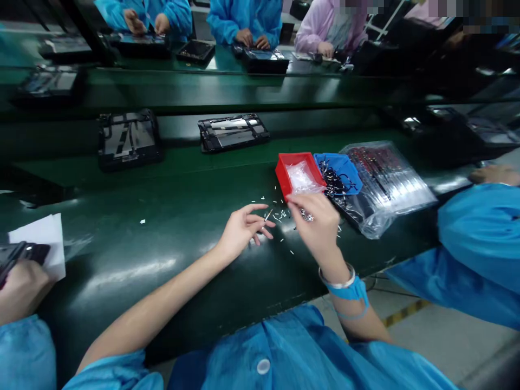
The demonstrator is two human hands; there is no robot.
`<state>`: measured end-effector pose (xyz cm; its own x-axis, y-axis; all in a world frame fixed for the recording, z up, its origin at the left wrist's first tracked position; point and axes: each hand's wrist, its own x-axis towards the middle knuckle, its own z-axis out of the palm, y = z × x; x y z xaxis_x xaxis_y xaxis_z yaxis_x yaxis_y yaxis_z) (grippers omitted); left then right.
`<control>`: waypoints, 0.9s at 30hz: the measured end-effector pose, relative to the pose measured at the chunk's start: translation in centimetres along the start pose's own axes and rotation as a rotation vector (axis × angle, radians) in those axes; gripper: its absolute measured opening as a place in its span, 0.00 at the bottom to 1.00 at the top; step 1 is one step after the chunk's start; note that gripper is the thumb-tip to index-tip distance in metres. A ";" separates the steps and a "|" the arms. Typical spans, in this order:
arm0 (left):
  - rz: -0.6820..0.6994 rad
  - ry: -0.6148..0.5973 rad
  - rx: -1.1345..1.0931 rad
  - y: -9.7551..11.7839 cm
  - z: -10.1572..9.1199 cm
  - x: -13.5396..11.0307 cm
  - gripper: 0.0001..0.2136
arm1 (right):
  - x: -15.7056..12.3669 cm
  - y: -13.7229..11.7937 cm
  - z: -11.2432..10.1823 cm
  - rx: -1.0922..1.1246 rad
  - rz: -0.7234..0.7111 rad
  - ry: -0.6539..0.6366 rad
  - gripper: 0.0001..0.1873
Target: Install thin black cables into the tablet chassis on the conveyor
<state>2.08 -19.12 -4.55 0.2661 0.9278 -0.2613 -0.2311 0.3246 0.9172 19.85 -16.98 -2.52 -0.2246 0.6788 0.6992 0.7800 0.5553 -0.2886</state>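
My left hand (245, 227) lies on the dark green belt (170, 244) with its fingers stretched toward several tiny silvery parts (280, 214) scattered there. My right hand (319, 225) hovers just right of them, fingers curled in a pinch over a small cluster of the parts; what it holds is too small to name. Right behind it stands a red bin (298, 173) with a clear bag of small parts, and beside that a blue bin (339, 173) holding dark wiry pieces.
A clear plastic bag of dark strips (385, 184) lies right of the bins. Two black device frames (127, 140) (232, 131) sit farther back on the belt. Co-workers in blue coats flank me at left (20, 287) and right (483, 238); others work across the line.
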 end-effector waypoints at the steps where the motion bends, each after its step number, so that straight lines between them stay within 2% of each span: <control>1: 0.022 0.004 -0.001 0.0 0.1 0.0 0.19 | -0.3 -0.7 0.1 0.049 -0.081 -0.030 0.08; 3: 0.075 0.005 0.019 0.2 0.2 -0.3 0.19 | -1.0 -2.3 0.3 0.089 -0.171 -0.084 0.07; 7: 0.181 -0.012 0.126 0.4 0.5 -0.7 0.21 | -1.5 -3.5 0.6 0.079 -0.171 -0.120 0.08; 10: 0.167 -0.035 0.137 0.5 0.2 -0.7 0.24 | -0.7 -1.8 0.6 0.042 -0.167 -0.081 0.09; 13: 0.099 -0.041 0.051 0.7 -0.2 -0.3 0.30 | 0.4 0.8 0.4 -0.141 -0.049 0.084 0.09; 15: 0.082 -0.043 -0.001 0.8 -0.4 0.0 0.33 | 0.9 1.6 0.2 -0.203 -0.015 0.121 0.15; 17: 0.068 -0.059 -0.034 0.9 -0.5 0.0 0.36 | 0.8 1.4 0.2 -0.148 -0.119 0.032 0.18; 20: 0.038 -0.129 -0.043 1.1 -0.5 -0.3 0.36 | 0.3 0.0 0.8 -0.003 -0.295 -0.071 0.12; 23: -0.009 -0.226 0.033 1.9 -1.5 -0.1 0.35 | -0.2 -0.6 1.7 0.105 -0.253 -0.014 0.09; 24: 0.001 -0.204 0.098 2.4 -2.3 0.4 0.33 | -0.2 -0.5 1.9 0.136 -0.222 0.009 0.09; 25: 0.040 -0.121 0.192 2.9 -3.3 1.2 0.31 | -0.2 -0.3 2.1 0.168 -0.194 0.026 0.09; 26: 0.105 0.027 0.316 3.5 -4.6 2.2 0.29 | -0.3 -0.1 2.2 0.198 -0.169 0.041 0.09; 27: 0.182 0.232 0.462 4.2 -6.0 3.5 0.27 | -0.3 0.2 2.2 0.222 -0.146 0.053 0.09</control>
<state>-3.59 -13.35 -3.44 0.0352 0.9946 -0.0977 0.1953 0.0890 0.9767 18.80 -16.01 -4.23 -0.2902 0.5609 0.7754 0.5933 0.7412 -0.3141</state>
